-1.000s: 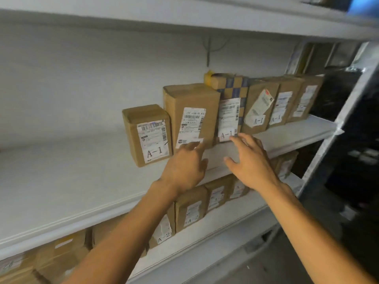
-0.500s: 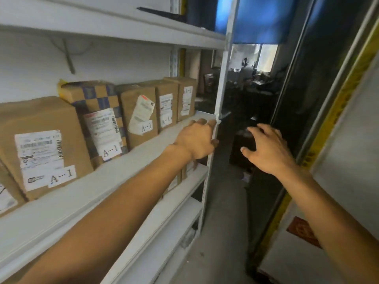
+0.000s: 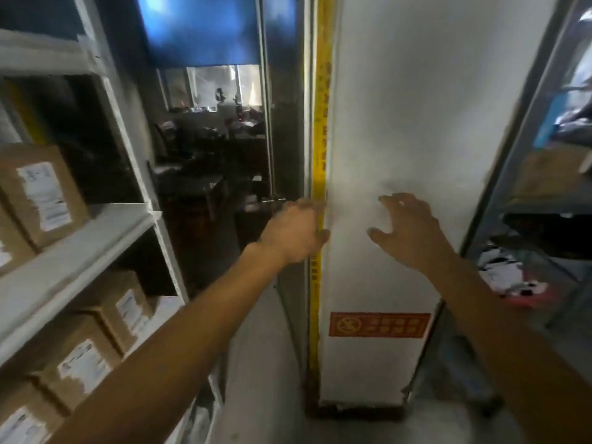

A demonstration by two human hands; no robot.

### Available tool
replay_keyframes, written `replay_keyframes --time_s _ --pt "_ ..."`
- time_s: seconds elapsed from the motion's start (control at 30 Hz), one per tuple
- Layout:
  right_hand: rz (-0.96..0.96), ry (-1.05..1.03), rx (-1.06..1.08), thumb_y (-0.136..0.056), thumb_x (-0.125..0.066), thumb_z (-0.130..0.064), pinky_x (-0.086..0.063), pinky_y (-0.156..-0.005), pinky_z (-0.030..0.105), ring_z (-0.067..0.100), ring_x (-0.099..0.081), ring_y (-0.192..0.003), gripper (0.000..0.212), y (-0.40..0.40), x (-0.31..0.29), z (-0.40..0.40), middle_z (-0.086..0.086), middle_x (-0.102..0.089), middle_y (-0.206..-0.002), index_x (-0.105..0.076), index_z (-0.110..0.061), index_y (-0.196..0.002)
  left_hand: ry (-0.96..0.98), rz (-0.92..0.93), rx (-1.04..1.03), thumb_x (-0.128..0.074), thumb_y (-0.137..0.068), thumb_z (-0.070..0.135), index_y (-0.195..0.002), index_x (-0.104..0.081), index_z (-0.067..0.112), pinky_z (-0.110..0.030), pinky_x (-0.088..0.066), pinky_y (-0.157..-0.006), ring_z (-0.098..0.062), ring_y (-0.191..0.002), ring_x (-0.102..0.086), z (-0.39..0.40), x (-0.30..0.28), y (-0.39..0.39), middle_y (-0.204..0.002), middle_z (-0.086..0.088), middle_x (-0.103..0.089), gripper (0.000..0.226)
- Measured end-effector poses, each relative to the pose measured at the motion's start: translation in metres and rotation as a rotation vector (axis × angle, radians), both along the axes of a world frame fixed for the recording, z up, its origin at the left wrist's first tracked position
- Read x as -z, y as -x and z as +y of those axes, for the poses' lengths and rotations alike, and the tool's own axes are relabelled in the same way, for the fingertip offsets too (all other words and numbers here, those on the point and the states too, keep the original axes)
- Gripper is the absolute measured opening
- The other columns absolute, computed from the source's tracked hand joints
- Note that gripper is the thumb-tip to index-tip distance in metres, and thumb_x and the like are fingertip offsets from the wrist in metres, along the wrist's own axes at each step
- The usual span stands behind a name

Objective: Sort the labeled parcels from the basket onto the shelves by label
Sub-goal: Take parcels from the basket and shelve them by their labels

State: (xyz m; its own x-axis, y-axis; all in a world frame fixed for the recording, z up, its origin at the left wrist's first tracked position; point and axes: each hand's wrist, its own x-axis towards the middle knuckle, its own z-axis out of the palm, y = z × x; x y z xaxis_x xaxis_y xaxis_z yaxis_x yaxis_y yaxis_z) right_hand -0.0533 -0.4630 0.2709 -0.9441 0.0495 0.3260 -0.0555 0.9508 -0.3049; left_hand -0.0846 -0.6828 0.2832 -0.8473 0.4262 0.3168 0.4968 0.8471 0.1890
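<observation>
Ahead, both empty hands (image 3: 296, 230) (image 3: 405, 229) hover beside shelves (image 3: 73, 251).

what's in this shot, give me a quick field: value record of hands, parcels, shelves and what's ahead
left hand: empty, fingers loosely curled
right hand: empty, fingers spread
parcels: brown labelled boxes standing on the shelves, labels too blurred to read
shelves: white rack at left
ahead: white panel with a yellow strip on its left edge and a red sign
basket: not in view

Stockroom (shelves (image 3: 73, 245) of labelled parcels (image 3: 41, 193))
</observation>
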Motion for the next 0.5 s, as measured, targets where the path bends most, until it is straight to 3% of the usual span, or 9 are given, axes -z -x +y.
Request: replay_keyframes --time_s 0.2,0.37,0.5 --pt "-0.113 0.090 0.197 -0.094 -0.063 -0.043 -0.025 -0.119 0.045 0.032 -0.028 -0.146 0.072 -0.014 0.051 0.093 0.011 -0.031 -0.159 -0.033 -0.016 -0.154 0.111 -0.116 0.173 -0.051 -0.098 0.043 -0.150 -0.031 0.016 -0.043 -0.039 -0.105 -0.034 -0.129 -0.043 0.098 0.053 0.040 -0.145 -0.014 -0.042 0.062" --pt "-0.170 0.150 0.333 -0.091 -0.067 -0.026 -0.040 -0.106 0.046 0.036 -0.051 -0.126 0.049 -0.023 0.086 0.140 0.020 -0.057 -0.134 -0.057 -0.006 -0.134 0.133 -0.204 0.350 -0.050 -0.098 0.045 -0.150 -0.031 0.019 -0.044 -0.038 -0.107 -0.032 -0.133 -0.040 0.172 0.097 0.069 -0.149 -0.011 -0.039 0.061" --pt "-0.198 0.254 0.503 -0.088 -0.071 -0.015 -0.039 -0.106 0.038 0.035 -0.052 -0.128 0.050 -0.035 0.114 0.164 0.022 -0.056 -0.137 -0.058 -0.002 -0.134 0.114 -0.289 0.478 -0.053 -0.097 0.043 -0.149 -0.033 0.020 -0.042 -0.038 -0.108 -0.030 -0.132 -0.042 0.225 0.129 0.088 -0.147 -0.009 -0.042 0.061"
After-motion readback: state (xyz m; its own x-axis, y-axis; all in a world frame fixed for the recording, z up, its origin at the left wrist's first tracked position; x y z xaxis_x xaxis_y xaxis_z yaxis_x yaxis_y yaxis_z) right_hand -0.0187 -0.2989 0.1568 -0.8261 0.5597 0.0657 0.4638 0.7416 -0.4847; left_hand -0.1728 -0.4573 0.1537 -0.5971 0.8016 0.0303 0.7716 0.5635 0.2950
